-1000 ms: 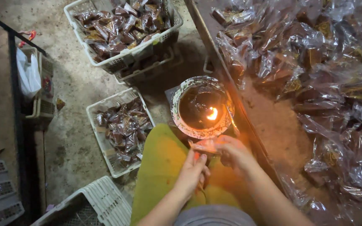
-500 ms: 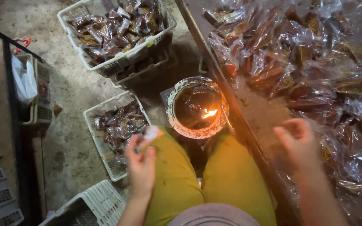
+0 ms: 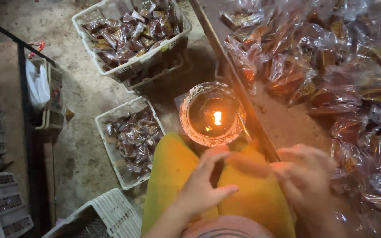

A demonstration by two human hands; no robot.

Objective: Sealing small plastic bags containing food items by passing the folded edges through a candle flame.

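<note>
I'm holding a small packet (image 3: 248, 164) between my hands, right over my lap in yellow trousers (image 3: 173, 172). It's too blurred to make out more than a reddish-brown, longish shape. My left hand (image 3: 201, 187) is showing its fingers spread and loose, fingertips just reaching the packet's left end. My right hand (image 3: 305, 176) is blurring badly, so I can't tell if its grip is closed on the packet or just brushing it.

Just ahead of my knees a flame (image 3: 217, 117) is burning inside a round, battered metal tin (image 3: 210, 113). To the right, crinkly clear-wrapped brown sweets (image 3: 314, 61) are piling up on the wooden tabletop (image 3: 283, 123). On the concrete floor (image 3: 76, 88), white lattice plastic baskets (image 3: 126, 141) are holding more wrapped pieces.
</note>
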